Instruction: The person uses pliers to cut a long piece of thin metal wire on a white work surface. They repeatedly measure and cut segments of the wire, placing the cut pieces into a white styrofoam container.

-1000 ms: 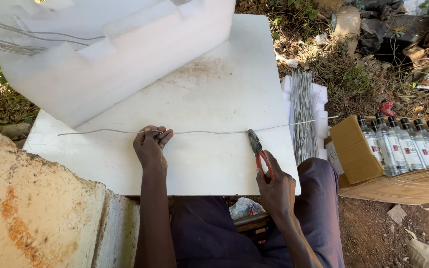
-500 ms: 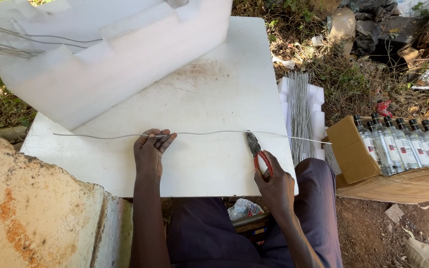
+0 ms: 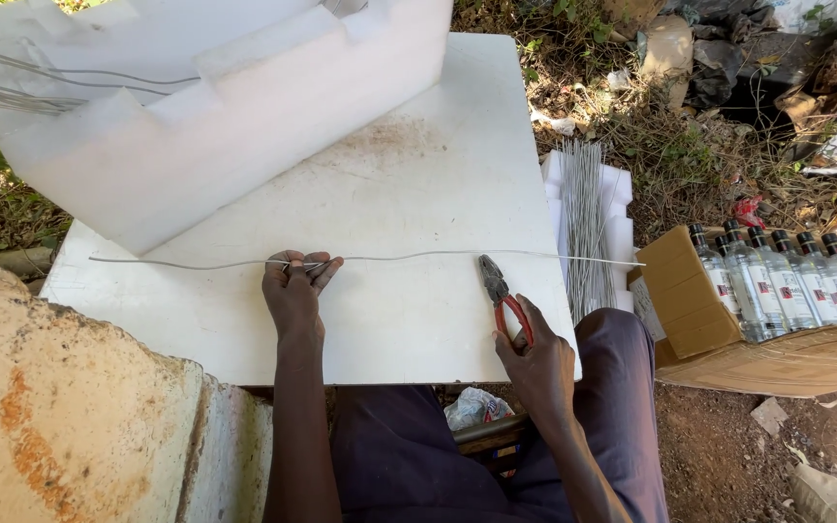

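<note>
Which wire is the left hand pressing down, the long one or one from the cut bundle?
The long wire lying across the white board, under the left hand. The cut wires lie bundled off the board's right edge, untouched.

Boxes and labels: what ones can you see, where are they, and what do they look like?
Cardboard box: brown, open, lying on the ground at the right, flap up.
Bottles: a row of clear ones with dark caps, packed in the box.
Bottle labels: small, white with red and dark marks, one on each bottle.
White foam packing block: big, stepped, on the white table at upper left.
</note>
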